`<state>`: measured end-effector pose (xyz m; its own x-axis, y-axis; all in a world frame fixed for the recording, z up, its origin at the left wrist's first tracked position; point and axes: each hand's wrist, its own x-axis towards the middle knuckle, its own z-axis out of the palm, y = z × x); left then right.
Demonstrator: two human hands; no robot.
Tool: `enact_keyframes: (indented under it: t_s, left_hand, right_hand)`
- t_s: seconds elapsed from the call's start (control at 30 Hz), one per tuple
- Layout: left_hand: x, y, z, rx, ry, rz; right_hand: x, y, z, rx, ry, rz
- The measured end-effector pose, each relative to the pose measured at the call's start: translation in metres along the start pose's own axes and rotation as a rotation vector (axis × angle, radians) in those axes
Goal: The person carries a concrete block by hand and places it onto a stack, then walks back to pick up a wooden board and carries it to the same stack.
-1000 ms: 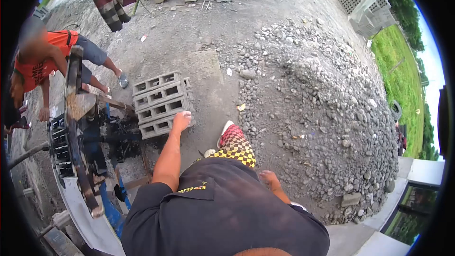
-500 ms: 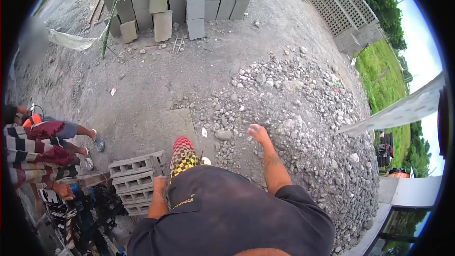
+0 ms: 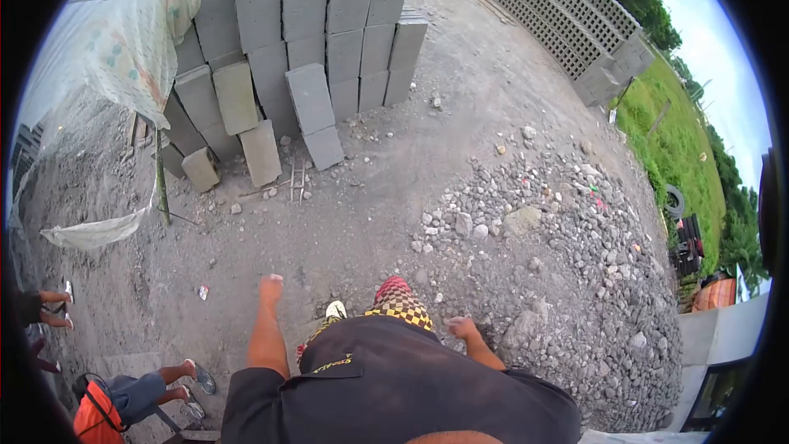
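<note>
My left hand (image 3: 271, 285) is held out in front of me above the bare gravelly ground, its fingers loosely bent, with nothing seen in it. Lower and closer to my body, my right hand (image 3: 462, 328) hangs beside my checkered trousers (image 3: 402, 302), near the edge of a gravel pile (image 3: 575, 312). It looks loosely open and nothing shows in it. Neither hand touches anything. One of my shoes (image 3: 335, 310) shows between the hands. Farther ahead, tall stacks of grey concrete blocks (image 3: 306, 25) stand on the ground, with a single block (image 3: 200, 169) at their foot.
A patterned sheet (image 3: 123, 41) hangs at left on a green pole (image 3: 162, 177). A small wooden frame (image 3: 298, 179) lies before the stacks. Another person in an orange top (image 3: 99, 415) is at lower left. A long block wall (image 3: 542, 8) runs along the far right.
I have moved forward, so the stacks are nearer and the hollow blocks at lower left are out of view. My left hand has swung forward, my right hand back.
</note>
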<state>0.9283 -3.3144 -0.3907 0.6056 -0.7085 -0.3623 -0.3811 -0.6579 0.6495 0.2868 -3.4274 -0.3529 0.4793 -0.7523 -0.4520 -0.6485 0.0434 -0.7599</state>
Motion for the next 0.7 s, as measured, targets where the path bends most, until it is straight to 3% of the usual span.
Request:
enact_keyframes:
  t_s: [0.03, 0.07, 0.13, 0.17, 0.27, 0.33, 0.4, 0.43, 0.47, 0.5, 0.53, 0.6, 0.67, 0.7]
  left_hand:
    - [0.044, 0.042, -0.011, 0.02, 0.029, 0.012]
    - [0.078, 0.091, -0.024, 0.038, 0.056, 0.021]
    - [0.135, 0.178, -0.037, 0.086, 0.124, 0.158]
    - [0.164, 0.197, -0.025, 0.088, 0.112, 0.163]
    - [0.256, 0.262, 0.008, 0.08, 0.163, 0.262]
    - [0.288, 0.271, 0.058, 0.129, 0.163, 0.302]
    - [0.327, 0.262, 0.109, 0.38, -0.001, 0.238]
    - [0.346, 0.258, 0.128, 0.703, -0.195, 0.42]
    - [0.362, 0.24, 0.165, 0.267, -0.343, 0.042]
    - [0.37, 0.259, 0.172, 0.978, -0.468, 0.484]
    - [0.37, 0.291, 0.174, 0.971, -0.593, 0.431]
    - [0.397, 0.335, 0.197, 0.953, -0.717, 0.378]
    - [0.443, 0.343, 0.235, 0.631, -0.477, -0.088]
    - [0.478, 0.358, 0.25, 0.632, -0.481, -0.093]
  right_hand:
    - [-0.001, 0.022, 0.007, 0.634, 0.044, 0.45]
    - [-0.013, -0.027, -0.005, 0.232, 0.092, 0.483]
    - [0.0, 0.063, 0.014, -0.649, -0.007, -0.36]
    - [0.014, 0.042, -0.007, -0.646, -0.003, -0.348]
    - [0.105, 0.029, -0.061, -0.429, 0.04, -0.055]
    - [0.157, -0.003, -0.116, -0.284, 0.066, 0.138]
    - [0.232, -0.039, -0.173, -0.122, 0.096, 0.303]
    - [0.27, -0.056, -0.193, -0.038, 0.106, 0.38]
    - [0.338, -0.027, -0.221, 0.01, 0.225, 0.234]
    - [0.395, 0.016, -0.246, 0.052, 0.335, 0.1]
    - [0.449, -0.003, -0.292, 0.264, 0.346, 0.337]
    - [0.536, -0.038, -0.379, 0.132, 0.431, 0.09]
    - [0.603, -0.115, -0.465, 0.116, 0.464, -0.018]
    - [0.636, -0.129, -0.495, 0.167, 0.465, -0.012]
